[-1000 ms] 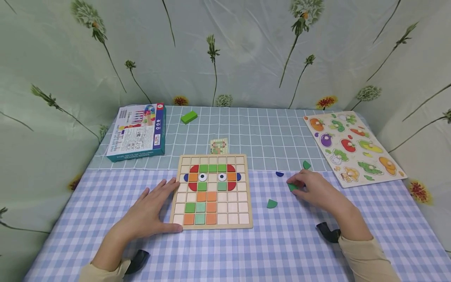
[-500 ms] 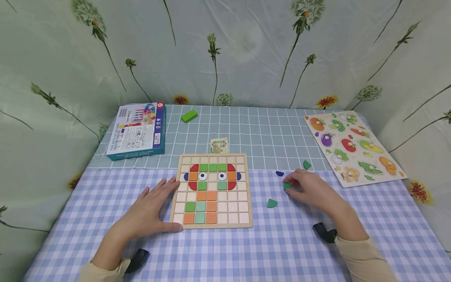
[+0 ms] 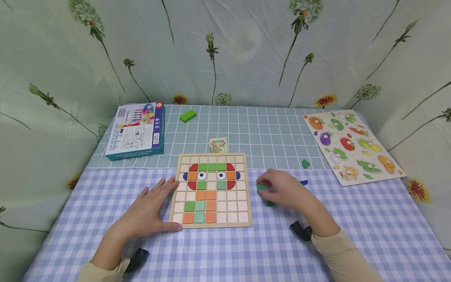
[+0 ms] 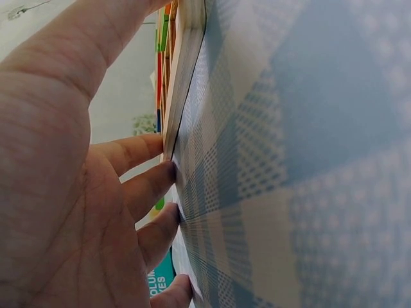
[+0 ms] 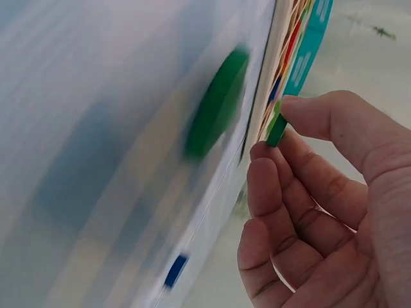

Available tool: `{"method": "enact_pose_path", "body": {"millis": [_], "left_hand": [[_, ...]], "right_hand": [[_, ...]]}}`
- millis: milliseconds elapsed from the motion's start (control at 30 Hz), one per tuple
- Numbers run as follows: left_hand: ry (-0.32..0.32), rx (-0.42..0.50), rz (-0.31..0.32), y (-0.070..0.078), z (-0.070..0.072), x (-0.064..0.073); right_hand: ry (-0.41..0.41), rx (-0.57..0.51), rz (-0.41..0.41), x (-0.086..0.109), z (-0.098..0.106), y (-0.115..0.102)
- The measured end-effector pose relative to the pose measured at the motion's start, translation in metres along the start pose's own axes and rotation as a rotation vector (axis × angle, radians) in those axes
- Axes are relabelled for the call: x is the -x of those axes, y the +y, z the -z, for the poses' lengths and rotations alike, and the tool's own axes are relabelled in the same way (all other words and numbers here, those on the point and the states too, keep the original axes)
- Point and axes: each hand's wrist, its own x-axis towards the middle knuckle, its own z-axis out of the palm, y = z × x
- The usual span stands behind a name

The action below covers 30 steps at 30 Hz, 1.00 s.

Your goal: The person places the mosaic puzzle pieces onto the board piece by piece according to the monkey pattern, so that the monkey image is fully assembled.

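A square wooden mosaic board (image 3: 249, 196) lies on the checked cloth, with red, green, orange and blue pieces forming a face. My left hand (image 3: 149, 211) is spread along its left side, thumb on the near corner and fingertips at the edge; the left wrist view shows straight fingers. To the right of the board, my right hand (image 3: 287, 190) pinches a small green puzzle piece (image 5: 277, 130) between thumb and fingers. A green quarter-circle piece (image 3: 270, 203) lies on the cloth partly under that hand. Behind the wrist, a blue half-circle piece (image 3: 303, 182) is partly covered.
Another green quarter-circle piece (image 3: 305, 163) lies farther back. A small pattern card (image 3: 218, 145) touches the board's far edge. A boxed toy (image 3: 135, 133) and a green block (image 3: 188, 116) sit back left, a vegetable peg puzzle (image 3: 356, 177) back right.
My right hand has moved left toward the board with the green piece, passing over the loose quarter-circle and uncovering the cloth behind. The left hand stays put.
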Motion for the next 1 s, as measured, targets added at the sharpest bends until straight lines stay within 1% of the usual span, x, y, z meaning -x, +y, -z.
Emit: {"method": "enact_pose_path", "body": {"millis": [133, 267, 400, 500, 633, 833, 1000], "left_hand": [[-0.001, 0.0, -0.001, 0.0, 0.0, 0.0], [-0.002, 0.005, 0.001, 0.0, 0.0, 0.0], [-0.003, 0.004, 0.001, 0.0, 0.0, 0.0], [-0.003, 0.001, 0.002, 0.0, 0.0, 0.0], [-0.005, 0.002, 0.005, 0.0, 0.0, 0.0], [-0.009, 0.006, 0.011, 0.0, 0.0, -0.001], [-0.006, 0.003, 0.008, 0.0, 0.0, 0.0]], "right_hand": [[-0.013, -0.005, 0.045, -0.011, -0.008, -0.016], [-0.029, -0.019, 0.114, -0.019, -0.017, -0.033], [-0.062, -0.043, 0.161, -0.026, -0.025, -0.05], [-0.09, -0.058, 0.169, -0.031, -0.031, -0.061], [-0.124, -0.055, 0.178, -0.034, -0.037, -0.07], [-0.166, -0.052, 0.167, -0.037, -0.042, -0.077], [-0.168, -0.035, 0.166, -0.038, -0.044, -0.079]]}}
